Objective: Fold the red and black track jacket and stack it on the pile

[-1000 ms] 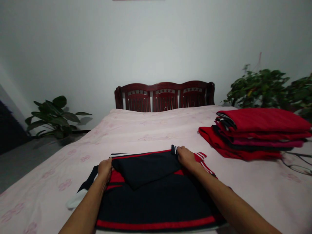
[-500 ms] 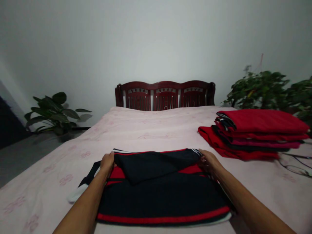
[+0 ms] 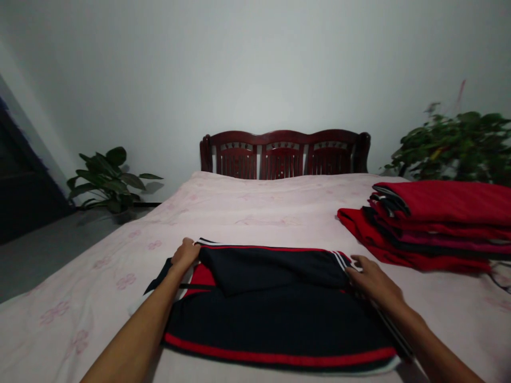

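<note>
On the bed in front of me lies a dark sports jacket (image 3: 287, 319) with red trim and white stripes, partly folded. One dark sleeve (image 3: 275, 268) lies across its upper part, with the striped cuff at the right. My left hand (image 3: 187, 254) is closed on the far left corner of the jacket. At the far right corner, my right hand (image 3: 371, 279) has its fingers closed on the cuff end beside the white stripes. Some dark and white cloth sticks out left of the jacket, half hidden by my left forearm.
A stack of folded red and dark clothes (image 3: 443, 229) sits on the right of the bed, with eyeglasses (image 3: 501, 279) partly in view beside it. The pink floral sheet (image 3: 255, 210) reaches to a dark wooden headboard (image 3: 281, 154). Leafy plants (image 3: 107, 178) stand on both sides.
The sleeve has been drawn straighter along the far edge, covering the red patch at the right. My right hand has moved right with the cuff. The view has turned slightly left.
</note>
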Demonstrator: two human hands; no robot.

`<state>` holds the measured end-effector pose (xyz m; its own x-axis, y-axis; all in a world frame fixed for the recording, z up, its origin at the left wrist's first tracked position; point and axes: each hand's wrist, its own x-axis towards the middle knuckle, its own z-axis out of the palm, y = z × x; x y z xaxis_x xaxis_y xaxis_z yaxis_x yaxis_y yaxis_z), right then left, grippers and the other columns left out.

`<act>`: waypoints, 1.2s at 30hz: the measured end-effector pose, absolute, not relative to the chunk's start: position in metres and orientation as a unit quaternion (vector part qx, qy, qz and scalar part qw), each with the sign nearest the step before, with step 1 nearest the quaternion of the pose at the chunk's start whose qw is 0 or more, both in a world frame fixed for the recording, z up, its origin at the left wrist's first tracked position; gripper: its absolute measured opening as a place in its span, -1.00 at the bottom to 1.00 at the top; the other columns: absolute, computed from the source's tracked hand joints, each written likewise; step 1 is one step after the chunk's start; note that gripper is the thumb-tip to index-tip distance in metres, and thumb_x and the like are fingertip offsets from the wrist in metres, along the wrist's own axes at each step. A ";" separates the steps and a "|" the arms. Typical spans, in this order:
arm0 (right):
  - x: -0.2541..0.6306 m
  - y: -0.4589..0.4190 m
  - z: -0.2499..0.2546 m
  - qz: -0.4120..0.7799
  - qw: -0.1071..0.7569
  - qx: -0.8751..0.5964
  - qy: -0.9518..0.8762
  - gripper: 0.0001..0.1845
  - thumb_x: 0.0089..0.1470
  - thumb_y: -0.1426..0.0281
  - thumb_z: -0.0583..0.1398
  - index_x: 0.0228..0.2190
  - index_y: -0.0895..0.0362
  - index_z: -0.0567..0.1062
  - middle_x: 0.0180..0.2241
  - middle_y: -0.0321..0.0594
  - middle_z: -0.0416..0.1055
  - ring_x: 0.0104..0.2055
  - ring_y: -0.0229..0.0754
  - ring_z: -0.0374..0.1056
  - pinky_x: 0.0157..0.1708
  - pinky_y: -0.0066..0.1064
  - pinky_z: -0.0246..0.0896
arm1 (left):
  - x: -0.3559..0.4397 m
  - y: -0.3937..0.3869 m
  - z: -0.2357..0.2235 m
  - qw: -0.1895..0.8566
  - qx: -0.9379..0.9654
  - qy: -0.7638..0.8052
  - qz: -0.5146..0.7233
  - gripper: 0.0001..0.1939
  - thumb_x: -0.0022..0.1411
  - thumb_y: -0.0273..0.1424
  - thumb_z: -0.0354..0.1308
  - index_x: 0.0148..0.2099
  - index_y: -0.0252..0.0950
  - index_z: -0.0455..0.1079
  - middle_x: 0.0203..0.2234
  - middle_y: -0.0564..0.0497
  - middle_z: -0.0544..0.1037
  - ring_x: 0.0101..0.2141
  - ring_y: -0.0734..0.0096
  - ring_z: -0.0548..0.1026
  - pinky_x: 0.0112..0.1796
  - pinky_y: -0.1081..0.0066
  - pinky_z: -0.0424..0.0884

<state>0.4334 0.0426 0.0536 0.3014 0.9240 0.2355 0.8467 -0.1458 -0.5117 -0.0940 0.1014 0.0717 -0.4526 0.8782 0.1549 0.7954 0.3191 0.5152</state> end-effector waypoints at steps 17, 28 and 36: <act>0.368 0.052 0.040 -0.044 0.094 -0.621 -0.777 -0.44 0.24 0.21 0.04 0.19 0.18 0.36 0.28 0.02 0.20 0.36 0.10 0.00 0.29 0.04 -0.12 | -0.076 0.084 0.053 0.010 0.642 0.750 0.160 -0.46 0.36 -0.25 -0.11 0.31 -0.37 0.16 0.32 -0.31 0.18 0.32 0.02 0.12 0.22 0.07 0.07; 0.334 -0.003 0.048 -0.078 0.146 -0.582 -0.796 -0.68 0.28 0.28 -0.02 -0.29 0.08 0.50 -0.27 -0.13 0.47 -0.19 -0.04 0.33 -0.18 -0.23 0.14 | -0.046 -0.016 0.059 0.156 0.716 0.668 0.129 -0.71 0.26 -0.07 0.10 -0.19 -0.16 0.46 -0.28 0.02 0.62 -0.23 0.19 0.56 -0.30 0.36 0.31; 0.339 -0.010 0.042 -0.094 0.188 -0.568 -0.796 -0.67 0.25 0.27 0.04 -0.06 0.10 0.47 -0.06 -0.08 0.46 -0.02 0.00 0.31 0.03 -0.18 0.09 | -0.058 -0.066 0.054 0.044 0.876 0.425 0.224 -0.76 0.38 -0.29 0.04 -0.07 -0.14 0.52 -0.36 -0.02 0.58 -0.31 0.31 0.47 -0.27 0.34 0.30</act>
